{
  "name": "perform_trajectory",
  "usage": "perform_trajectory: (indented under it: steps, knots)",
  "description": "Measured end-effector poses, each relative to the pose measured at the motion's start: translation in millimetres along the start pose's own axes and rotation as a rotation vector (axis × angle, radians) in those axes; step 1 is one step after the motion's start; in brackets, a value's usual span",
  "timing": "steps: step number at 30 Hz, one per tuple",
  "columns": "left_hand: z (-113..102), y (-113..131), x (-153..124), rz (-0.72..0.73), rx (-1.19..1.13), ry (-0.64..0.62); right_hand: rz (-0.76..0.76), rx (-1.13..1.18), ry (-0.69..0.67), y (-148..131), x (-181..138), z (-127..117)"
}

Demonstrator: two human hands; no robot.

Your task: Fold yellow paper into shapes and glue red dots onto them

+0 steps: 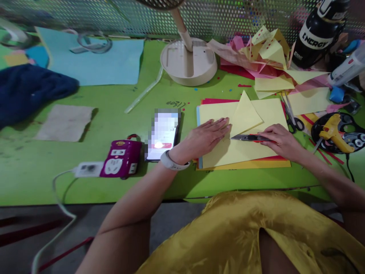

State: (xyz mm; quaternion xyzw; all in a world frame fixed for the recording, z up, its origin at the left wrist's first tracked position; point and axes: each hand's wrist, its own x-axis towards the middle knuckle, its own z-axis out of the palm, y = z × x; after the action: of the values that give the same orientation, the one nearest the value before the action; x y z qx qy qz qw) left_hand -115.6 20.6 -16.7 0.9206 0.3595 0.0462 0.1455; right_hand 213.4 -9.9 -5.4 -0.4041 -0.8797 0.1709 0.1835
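Note:
My left hand (209,135) lies flat, fingers stretched out, on the left part of a pale yellow sheet of paper (256,156). My right hand (281,141) grips a utility knife (248,137) whose blade points left, its tip at the sheet near my left fingers. Just above the knife is a folded yellow paper triangle (246,113), its peak pointing away from me. Red, blue and orange sheets show at the edges beneath the yellow one. Scissors (293,118) lie to the right of the stack.
A phone (164,135) and a purple power socket (122,159) with a white cable lie left of my left hand. Behind are a lamp base (189,62), paper scraps (256,57) and a black bottle (318,38). A yellow-handled glue gun (336,131) rests at right.

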Motion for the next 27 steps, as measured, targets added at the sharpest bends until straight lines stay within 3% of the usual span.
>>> perform_trajectory:
  steps: [12, 18, 22, 27]
  knots:
    - [-3.2, 1.7, 0.7, -0.016, 0.002, -0.045, -0.041, -0.016, -0.002, -1.1, 3.2, 8.2]
    - [-0.4, 0.3, 1.2, 0.001, -0.011, -0.005, -0.177, 0.068, -0.028, -1.3, 2.4, 11.2]
    - [1.6, 6.9, 4.5, -0.082, -0.018, 0.144, -0.113, 0.045, 0.161, 4.7, 0.9, 0.7]
    - [5.5, 9.1, 7.7, -0.297, -0.052, 0.277, 0.210, -0.110, 0.447, 33.1, -2.3, -18.4]
